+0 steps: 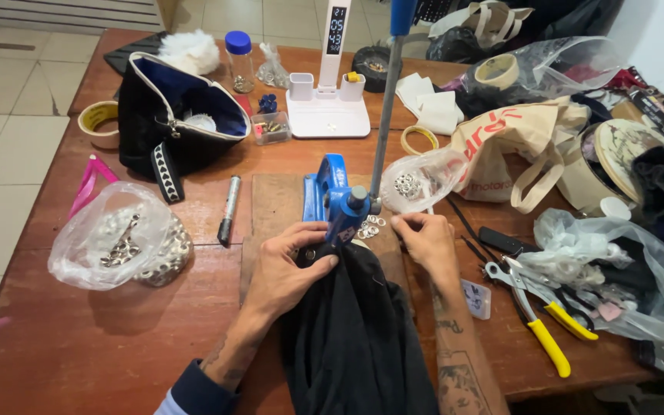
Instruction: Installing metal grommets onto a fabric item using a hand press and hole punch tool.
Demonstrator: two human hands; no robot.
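Now my left hand (290,265) pinches the black fabric (355,330) under the blue hand press (340,200); my right hand (428,242) picks a silver eyelet (370,227), none set yet.

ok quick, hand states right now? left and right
Left hand: closed on the black fabric, pressing it under the blue hand press.
Right hand: fingers pinched by the small metal rings; whether it holds one cannot be told.
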